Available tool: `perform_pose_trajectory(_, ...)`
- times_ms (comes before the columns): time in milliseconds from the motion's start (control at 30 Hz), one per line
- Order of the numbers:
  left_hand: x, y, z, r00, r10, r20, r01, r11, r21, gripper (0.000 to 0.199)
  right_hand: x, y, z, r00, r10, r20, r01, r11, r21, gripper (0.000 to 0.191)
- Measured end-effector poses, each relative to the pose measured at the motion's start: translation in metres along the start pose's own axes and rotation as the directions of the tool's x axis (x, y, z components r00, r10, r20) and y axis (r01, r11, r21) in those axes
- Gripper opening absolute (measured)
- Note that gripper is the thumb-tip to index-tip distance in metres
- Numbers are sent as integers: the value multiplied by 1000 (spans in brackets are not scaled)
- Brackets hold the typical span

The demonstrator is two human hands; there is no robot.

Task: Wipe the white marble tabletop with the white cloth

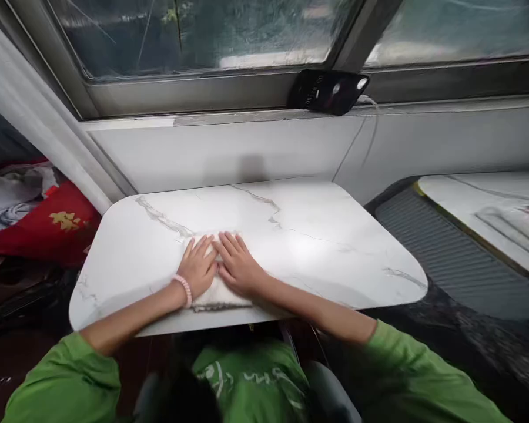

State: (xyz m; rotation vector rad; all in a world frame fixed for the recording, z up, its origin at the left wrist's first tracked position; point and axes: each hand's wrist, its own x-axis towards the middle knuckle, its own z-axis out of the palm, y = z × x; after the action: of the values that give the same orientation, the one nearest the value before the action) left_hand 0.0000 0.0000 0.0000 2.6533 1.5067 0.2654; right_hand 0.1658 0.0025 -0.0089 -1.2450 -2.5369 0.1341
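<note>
A folded white cloth (223,295), fluffy like a towel, lies on the white marble-patterned table (335,235) near its front edge. My left hand (198,267) rests flat on the cloth's left part, fingers stretched forward; a pink beaded band circles that wrist. Beside it, my right hand (238,264) presses flat on the cloth's right part with its fingers extended. The two hands nearly meet at the thumbs and cover much of the cloth. Neither hand is wrapped around anything.
A dark phone (328,91) with a white cable leans on the window sill. Left of the table sits a red bag (70,220) with pale cloths. To the right, a second marble-patterned tabletop (467,191) stands by a grey ribbed surface (427,247).
</note>
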Motion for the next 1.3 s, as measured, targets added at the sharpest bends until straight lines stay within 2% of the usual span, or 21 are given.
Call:
perform_pose_trajectory(167, 56, -45, 0, 993, -108, -41, 110, 993, 40, 43, 76, 19, 12, 991, 129, -26, -128, 991, 35, 52)
perform_pose_trajectory(367, 137, -103, -5, 990, -126, -65, 130, 989, 65, 41, 160, 64, 23, 976, 170, -133, -156, 982, 110, 48)
perform_pose_trajectory(500, 163, -122, -6, 993, -100, -68, 104, 993, 63, 41, 184, 80, 28, 962, 199, -188, -175, 975, 139, 47)
perform_pose_trajectory(633, 162, -123, -4, 996, -82, -47, 85, 994, 68, 39, 186, 82, 28, 961, 194, -196, -165, 974, 152, 45)
perform_pose_trajectory(733, 149, -116, -4, 995, -89, -38, 92, 993, 77, 40, 178, 76, 26, 965, 190, -181, -154, 969, 193, 45)
perform_pose_trajectory(833, 120, -106, -7, 996, -81, -25, 83, 993, 85, 42, 157, 60, 24, 967, 206, -147, -157, 944, 291, 43)
perform_pose_trajectory(900, 89, -96, -10, 999, -36, -4, 36, 995, 94, 43, 132, 40, 24, 970, 216, -114, -159, 913, 376, 42)
perform_pose_trajectory(1000, 29, -75, -15, 991, 133, 30, -136, 982, 128, 45, 80, 0, 23, 964, 250, -85, -174, 842, 511, 42)
perform_pose_trajectory(1067, -13, -59, -17, 982, 189, 6, -188, 972, 140, 45, 46, -30, 19, 967, 244, -74, -157, 798, 581, 44)
perform_pose_trajectory(1133, -48, -43, -20, 984, 177, -27, -171, 973, 153, 46, 20, -56, 13, 977, 208, -38, -135, 751, 646, 44)
perform_pose_trajectory(1200, -72, -32, -22, 990, 132, -51, -123, 980, 158, 46, 8, -75, 5, 986, 168, 11, -130, 714, 688, 45)
perform_pose_trajectory(1300, -88, -28, -24, 994, 81, -78, -71, 989, 134, 46, 10, -85, -8, 987, 129, 98, -161, 703, 692, 48)
